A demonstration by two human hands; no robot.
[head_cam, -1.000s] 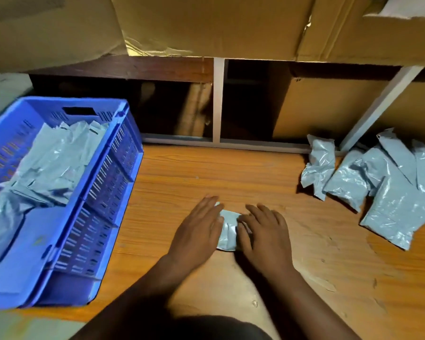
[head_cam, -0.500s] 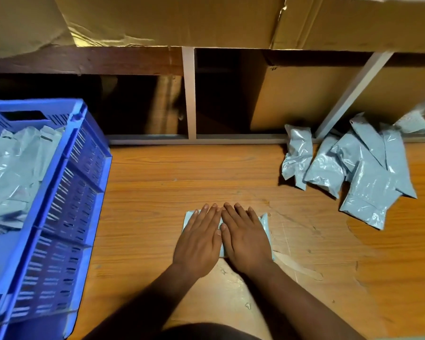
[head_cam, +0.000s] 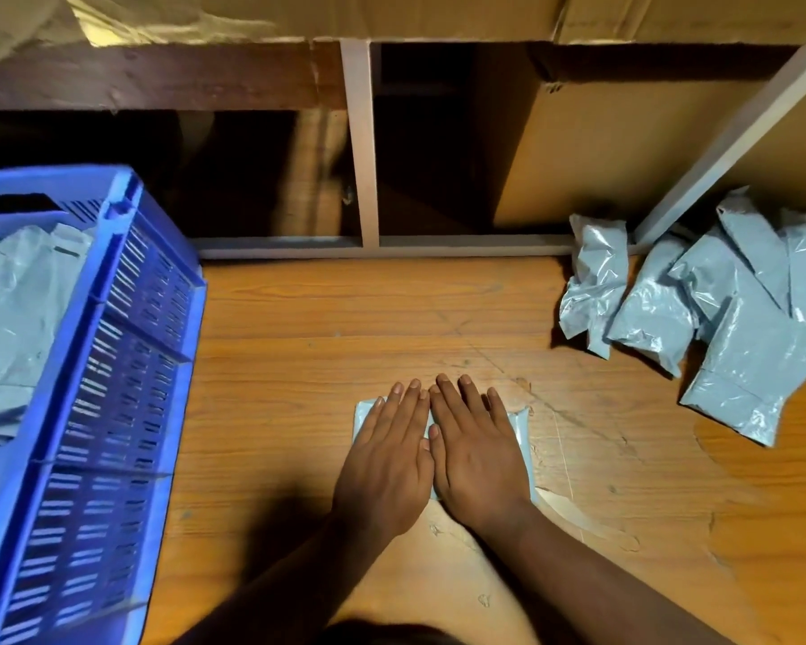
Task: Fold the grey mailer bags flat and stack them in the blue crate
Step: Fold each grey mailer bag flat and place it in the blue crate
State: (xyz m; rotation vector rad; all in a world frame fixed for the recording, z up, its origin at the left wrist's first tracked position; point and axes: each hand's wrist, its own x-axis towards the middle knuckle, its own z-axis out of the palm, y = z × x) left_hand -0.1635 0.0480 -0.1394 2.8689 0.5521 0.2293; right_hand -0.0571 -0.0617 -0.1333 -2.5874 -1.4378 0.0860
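Note:
A folded grey mailer bag [head_cam: 521, 432] lies flat on the wooden table near its front middle. My left hand [head_cam: 387, 458] and my right hand [head_cam: 478, 451] lie side by side on top of it, fingers straight, palms pressing it down. Only the bag's left and right edges show past my hands. The blue crate [head_cam: 112, 374] stands at the left and holds several grey mailer bags [head_cam: 15, 309]. A loose pile of crumpled grey mailer bags [head_cam: 717, 309] rests at the right back of the table.
A white metal shelf frame [head_cam: 361, 146] runs along the table's back edge, with cardboard boxes [head_cam: 587, 146] behind and above it. The table top [head_cam: 326, 328] is scratched bare wood between crate and pile.
My hands came together from either side of the bag and now press flat over it, side by side. The view shifted right, so less of the crate shows.

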